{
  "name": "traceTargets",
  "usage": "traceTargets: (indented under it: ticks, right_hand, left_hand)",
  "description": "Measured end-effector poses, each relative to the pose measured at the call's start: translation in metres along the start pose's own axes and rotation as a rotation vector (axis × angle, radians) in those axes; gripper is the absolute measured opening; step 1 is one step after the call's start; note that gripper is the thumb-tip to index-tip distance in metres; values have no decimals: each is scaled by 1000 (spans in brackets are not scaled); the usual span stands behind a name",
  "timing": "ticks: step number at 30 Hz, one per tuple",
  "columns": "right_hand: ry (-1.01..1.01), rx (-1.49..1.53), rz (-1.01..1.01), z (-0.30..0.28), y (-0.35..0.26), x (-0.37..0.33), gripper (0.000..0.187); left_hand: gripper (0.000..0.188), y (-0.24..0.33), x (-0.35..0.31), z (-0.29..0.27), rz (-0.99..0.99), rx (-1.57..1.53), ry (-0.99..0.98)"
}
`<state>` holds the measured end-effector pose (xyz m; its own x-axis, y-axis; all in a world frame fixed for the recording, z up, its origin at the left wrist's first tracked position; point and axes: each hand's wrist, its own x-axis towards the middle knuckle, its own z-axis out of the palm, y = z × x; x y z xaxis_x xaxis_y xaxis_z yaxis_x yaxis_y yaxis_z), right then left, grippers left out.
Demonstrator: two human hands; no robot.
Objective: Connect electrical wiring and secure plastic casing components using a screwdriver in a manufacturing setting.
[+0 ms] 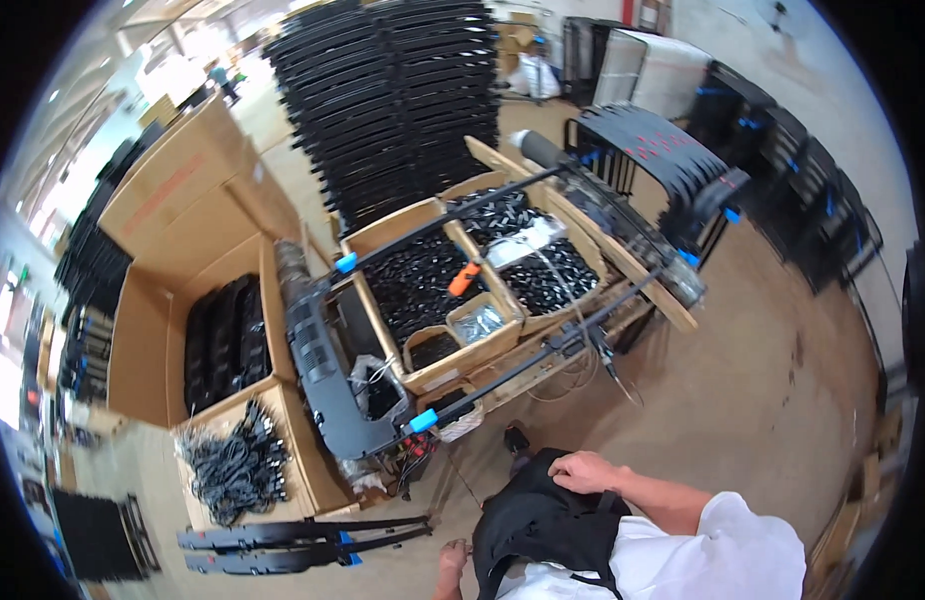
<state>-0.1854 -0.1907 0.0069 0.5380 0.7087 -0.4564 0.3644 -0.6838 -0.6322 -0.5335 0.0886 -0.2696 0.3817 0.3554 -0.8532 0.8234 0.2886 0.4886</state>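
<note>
My right hand (pixel 585 472) is in front of my body, over the black apron (pixel 528 515). Its fingers are loosely bent and nothing shows in them; whether they touch the cloth is unclear. Lower down, at my left side, my left hand (pixel 453 556) hangs beside the apron, small in view, its fingers mostly hidden. Ahead stands a work table with a wooden divided box (pixel 453 375) of small black parts. An orange-handled tool (pixel 465 279) lies on those parts. Over the box rests a black frame (pixel 345 385) with long bars and blue end pieces.
An open cardboard box (pixel 143 330) with black parts stands left, and bundled black cables (pixel 238 465) lie on cardboard before it. Black curved pieces (pixel 283 545) jut out near my left. Tall stacked black frames (pixel 383 100) rise behind; more racks (pixel 663 150) line the right.
</note>
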Motion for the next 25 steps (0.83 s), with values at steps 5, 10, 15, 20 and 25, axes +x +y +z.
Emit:
traceTargets:
  ticks: [5,10,15,20,25]
  right_hand:
    - [44,22,54,-1,25,3,33]
    - [82,100,-1,-38,42,21,31]
    - [431,217,-13,-138,82,34,25]
    - [398,122,-30,-216,149,55,24]
    - [182,181,-170,-258,176,74,23]
  left_hand:
    - [33,38,-1,-15,34,-60,-8]
    - [39,45,-4,-44,-13,180,26]
    - [44,160,-56,16,-66,944,214]
    - [41,403,-116,109,584,744,26]
    - [30,681,-148,215,1013,451,225]
